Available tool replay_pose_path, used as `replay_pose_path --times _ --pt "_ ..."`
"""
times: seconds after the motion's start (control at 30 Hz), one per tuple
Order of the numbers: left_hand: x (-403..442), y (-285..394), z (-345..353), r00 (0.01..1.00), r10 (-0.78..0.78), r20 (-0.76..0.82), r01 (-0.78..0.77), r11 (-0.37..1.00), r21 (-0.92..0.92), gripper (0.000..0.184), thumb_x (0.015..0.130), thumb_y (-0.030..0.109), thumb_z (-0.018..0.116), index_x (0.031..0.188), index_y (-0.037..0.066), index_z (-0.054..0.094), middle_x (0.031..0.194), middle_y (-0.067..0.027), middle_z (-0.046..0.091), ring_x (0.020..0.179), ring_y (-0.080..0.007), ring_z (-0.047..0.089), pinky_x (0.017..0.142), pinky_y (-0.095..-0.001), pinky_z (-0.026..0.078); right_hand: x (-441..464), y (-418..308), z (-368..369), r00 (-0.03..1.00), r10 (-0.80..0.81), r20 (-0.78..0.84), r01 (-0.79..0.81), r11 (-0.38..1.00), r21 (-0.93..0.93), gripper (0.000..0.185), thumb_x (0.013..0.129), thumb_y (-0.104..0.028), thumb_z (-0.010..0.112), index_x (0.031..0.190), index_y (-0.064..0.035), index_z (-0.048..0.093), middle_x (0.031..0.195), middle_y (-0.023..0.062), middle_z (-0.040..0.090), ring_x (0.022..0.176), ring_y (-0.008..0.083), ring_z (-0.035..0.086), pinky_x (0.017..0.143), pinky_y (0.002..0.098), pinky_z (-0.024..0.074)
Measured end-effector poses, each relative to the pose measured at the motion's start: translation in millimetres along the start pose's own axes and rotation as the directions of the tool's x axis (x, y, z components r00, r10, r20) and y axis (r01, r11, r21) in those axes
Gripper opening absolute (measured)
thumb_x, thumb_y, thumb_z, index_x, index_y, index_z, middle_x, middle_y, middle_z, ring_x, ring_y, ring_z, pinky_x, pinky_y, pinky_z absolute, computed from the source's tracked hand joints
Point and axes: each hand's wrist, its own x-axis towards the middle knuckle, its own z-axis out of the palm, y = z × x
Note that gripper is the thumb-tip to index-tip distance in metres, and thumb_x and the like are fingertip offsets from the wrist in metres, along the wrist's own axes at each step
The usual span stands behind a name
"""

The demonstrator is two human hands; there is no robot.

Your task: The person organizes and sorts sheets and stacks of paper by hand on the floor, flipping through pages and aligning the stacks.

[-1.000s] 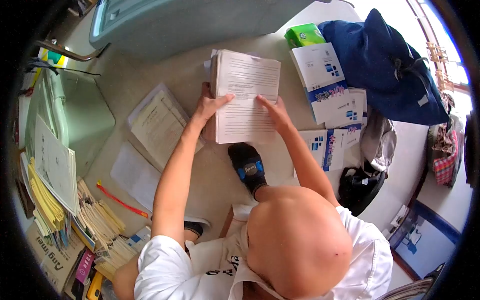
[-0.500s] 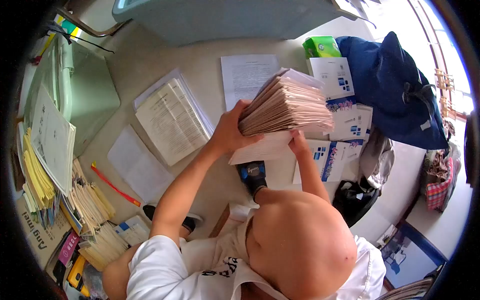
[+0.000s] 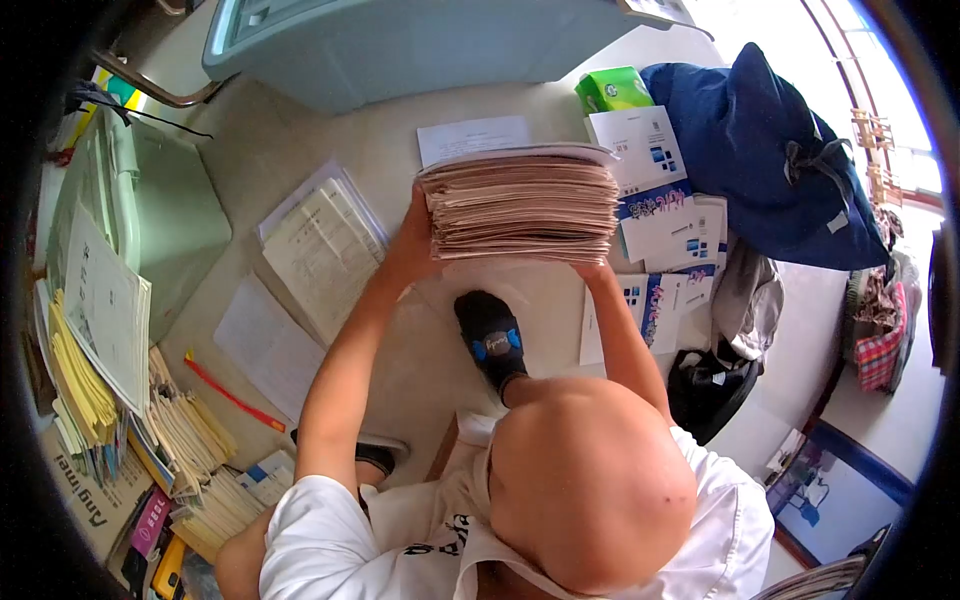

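Observation:
A thick stack of papers (image 3: 525,205) with brownish edges is held up in front of me, its layered edges facing me. My left hand (image 3: 412,245) is closed around its left side, with the fingers partly hidden behind the pile. My right hand (image 3: 592,270) grips the lower right corner, most of its fingers out of sight beneath. Just beyond the stack, a printed white sheet (image 3: 475,137) lies on the floor, partly covered from view. A sock-clad foot (image 3: 490,335) shows below the stack.
Printed papers (image 3: 325,250) and a blank-looking sheet (image 3: 268,345) lie left. Files and folders (image 3: 190,420) crowd the left, near a green bin (image 3: 175,200). A blue-grey container (image 3: 420,50) stands ahead. White-and-blue booklets (image 3: 650,215), a green pack (image 3: 613,90) and a navy bag (image 3: 770,150) are right.
The stack has shifted left and turned level, its edges now aligned and facing me. The lower sheets that hung out beneath it no longer show. Both hands still hold it.

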Motion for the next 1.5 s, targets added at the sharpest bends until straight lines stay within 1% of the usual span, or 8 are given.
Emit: replay_pose_path --times 0.07,0.23,0.47,0.67,0.73,0.97,1.33,1.5 --pt "5 -71 -10 0.987 0.155 -0.033 -0.146 0.970 0.193 0.101 0.082 0.033 0.083 0.154 0.004 0.019 0.145 -0.0141 0.048 0.132 -0.0210 0.048 0.112 -0.0348 0.038 5 4 7 0.995 0.090 0.051 -0.104 0.842 0.529 0.049 0.084 -0.013 0.080 0.127 0.0008 0.059 0.119 0.0086 0.064 0.100 0.0213 0.057 0.089 0.0343 0.0532" --pt "25 -14 2 0.994 0.101 -0.040 -0.093 0.982 0.166 0.099 0.075 0.032 0.088 0.147 0.001 0.027 0.136 -0.0168 0.055 0.126 -0.0252 0.055 0.106 -0.0357 0.044 37 -40 -3 0.977 0.205 0.057 -0.210 0.969 0.126 0.054 0.086 -0.018 0.080 0.133 -0.0026 0.057 0.129 0.0080 0.061 0.112 0.0198 0.056 0.096 0.0354 0.0496" --pt "43 5 27 0.962 0.066 -0.265 -0.068 0.998 0.004 0.078 0.077 0.031 0.084 0.126 -0.009 0.039 0.117 -0.0249 0.061 0.104 -0.0305 0.065 0.092 -0.0355 0.052 85 -116 -28 0.956 0.291 0.041 -0.253 0.744 0.618 0.063 0.084 -0.032 0.080 0.129 -0.0001 0.052 0.118 0.0138 0.064 0.106 0.0229 0.062 0.091 0.0375 0.0505" --pt "51 -44 10 0.923 -0.252 -0.290 0.266 0.964 0.010 0.076 0.080 0.045 0.079 0.119 -0.014 0.052 0.106 -0.0282 0.065 0.097 -0.0342 0.066 0.087 -0.0347 0.054 115 -70 -3 0.880 0.422 0.216 -0.472 0.732 0.492 0.062 0.088 -0.042 0.075 0.128 0.0021 0.056 0.119 0.0170 0.065 0.105 0.0240 0.063 0.089 0.0369 0.0511" --pt "53 -69 0 0.932 -0.282 -0.229 0.327 0.927 0.186 0.076 0.077 0.056 0.077 0.105 -0.014 0.064 0.107 -0.0332 0.064 0.103 -0.0387 0.063 0.090 -0.0394 0.052 118 -59 10 0.856 0.494 0.152 -0.506 0.861 0.056 0.069 0.084 -0.051 0.075 0.124 0.0035 0.059 0.106 0.0124 0.067 0.095 0.0189 0.062 0.084 0.0330 0.0510" --pt "64 -147 13 0.772 -0.195 -0.605 0.451 0.839 0.304 0.085 0.072 0.062 0.077 0.102 -0.016 0.066 0.100 -0.0336 0.067 0.110 -0.0419 0.062 0.089 -0.0457 0.052 100 -71 23 0.825 0.545 0.150 -0.565 0.806 0.178 0.070 0.084 -0.053 0.075 0.120 0.0062 0.063 0.106 0.0157 0.068 0.092 0.0225 0.066 0.081 0.0351 0.0530" --pt "51 -49 -6 0.839 -0.471 -0.273 0.410 0.876 -0.253 0.064 0.075 0.055 0.081 0.093 -0.006 0.075 0.088 -0.0143 0.074 0.082 -0.0198 0.070 0.076 -0.0276 0.053 97 -39 30 0.886 0.450 0.108 -0.453 0.796 0.402 0.066 0.085 -0.046 0.078 0.119 0.0084 0.062 0.108 0.0177 0.068 0.093 0.0235 0.066 0.079 0.0357 0.0534" --pt "63 -55 -6 0.802 -0.540 -0.254 0.554 0.832 -0.018 0.075 0.070 0.064 0.079 0.103 -0.003 0.074 0.105 -0.0156 0.073 0.100 -0.0272 0.069 0.090 -0.0343 0.052 97 -43 24 0.842 0.527 0.112 -0.529 0.767 0.362 0.068 0.085 -0.047 0.078 0.119 0.0097 0.061 0.109 0.0185 0.068 0.093 0.0231 0.066 0.080 0.0354 0.0531"
